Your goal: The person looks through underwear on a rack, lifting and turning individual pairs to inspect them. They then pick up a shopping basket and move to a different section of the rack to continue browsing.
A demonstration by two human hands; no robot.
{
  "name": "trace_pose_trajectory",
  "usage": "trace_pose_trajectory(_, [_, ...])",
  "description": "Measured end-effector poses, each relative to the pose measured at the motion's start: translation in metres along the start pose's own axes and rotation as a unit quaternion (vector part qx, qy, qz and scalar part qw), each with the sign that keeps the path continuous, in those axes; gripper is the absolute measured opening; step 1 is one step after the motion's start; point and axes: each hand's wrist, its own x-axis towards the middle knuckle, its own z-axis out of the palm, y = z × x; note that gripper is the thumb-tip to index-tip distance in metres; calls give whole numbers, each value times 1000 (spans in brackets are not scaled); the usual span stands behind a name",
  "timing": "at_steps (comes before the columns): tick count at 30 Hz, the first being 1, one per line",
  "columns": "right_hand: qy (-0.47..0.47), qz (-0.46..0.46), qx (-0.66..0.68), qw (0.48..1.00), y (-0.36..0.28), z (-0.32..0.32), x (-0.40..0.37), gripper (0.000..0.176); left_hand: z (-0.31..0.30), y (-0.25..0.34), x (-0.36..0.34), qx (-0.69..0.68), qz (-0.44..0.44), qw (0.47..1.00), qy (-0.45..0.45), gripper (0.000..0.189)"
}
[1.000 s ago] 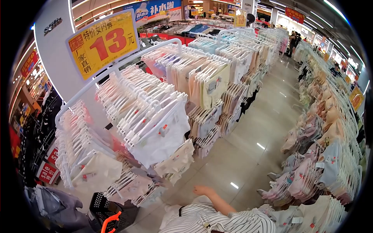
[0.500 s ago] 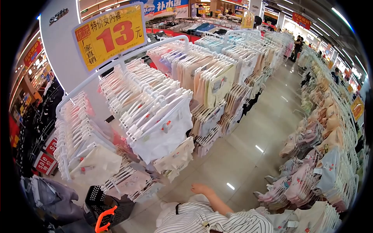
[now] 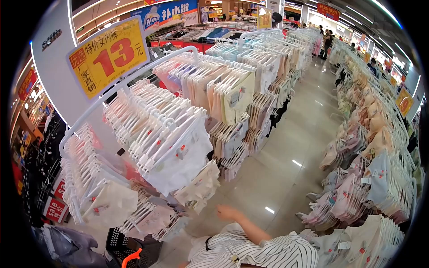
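Note:
My right hand (image 3: 226,212) is in front of my striped shirt (image 3: 277,250), over the aisle floor, its fingers loosely curled with nothing seen in them. Nearest it, on the left, hang cream underpants (image 3: 199,184) on white hangers. Above those is a dense row of white underpants (image 3: 178,156) with small red tags. A black perforated basket (image 3: 117,243) with an orange handle (image 3: 132,257) stands low on the left. My left hand is out of view; only a sliver of skin shows at the bottom edge.
A yellow price sign (image 3: 107,56) reading 13 tops the left rack's white rail (image 3: 85,117). Bras and underwear (image 3: 380,174) line the right side. The tiled aisle (image 3: 263,178) runs between to distant people (image 3: 327,43). Grey clothing (image 3: 67,245) is beside the basket.
The view has turned slightly, so the left rack and sign sit further left and lower. My right hand stays in front of my body, slightly higher in view.

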Motion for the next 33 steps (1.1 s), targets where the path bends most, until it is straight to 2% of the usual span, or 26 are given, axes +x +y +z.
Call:
trace_pose_trajectory(2, [128,-100,24,986,-44,-57,-1,31,13,18,-4,53,43,997,-39,65])
trace_pose_trajectory(3, [168,-114,67,977,-55,-75,10,39,10,28,-8,68,74,994,-29,64])
trace_pose_trajectory(4, [244,-154,39,957,-73,-98,15,42,-7,42,-17,71,113,991,18,64])
trace_pose_trajectory(5, [304,-187,22,934,-95,-128,18,47,-35,61,-26,-42,214,967,135,50])
trace_pose_trajectory(6, [339,-209,3,917,-113,-156,21,53,-66,88,-36,-125,265,931,217,45])
trace_pose_trajectory(9, [440,-264,-61,856,-162,-230,29,68,-139,151,-51,-229,373,823,361,46])
trace_pose_trajectory(11, [467,-276,-107,833,-187,-267,37,80,-178,180,-57,-88,400,755,512,50])
trace_pose_trajectory(13, [454,-282,-164,829,-205,-294,48,89,-217,204,-72,-12,397,716,575,59])
trace_pose_trajectory(16, [410,-299,-274,817,-221,-318,69,102,-261,230,-61,17,327,721,610,79])
trace_pose_trajectory(17, [371,-294,-294,830,-222,-321,79,103,-272,235,-43,29,299,723,622,87])
trace_pose_trajectory(20, [257,-264,-327,870,-222,-328,110,107,-297,241,14,100,182,819,536,104])
trace_pose_trajectory(22, [224,-277,-324,877,-223,-336,129,107,-314,242,37,124,126,874,452,110])
trace_pose_trajectory(25, [210,-281,-342,872,-232,-345,152,107,-334,237,60,129,119,886,430,113])
trace_pose_trajectory(33, [209,-218,-377,876,-257,-342,208,107,-366,219,111,114,106,882,444,90])
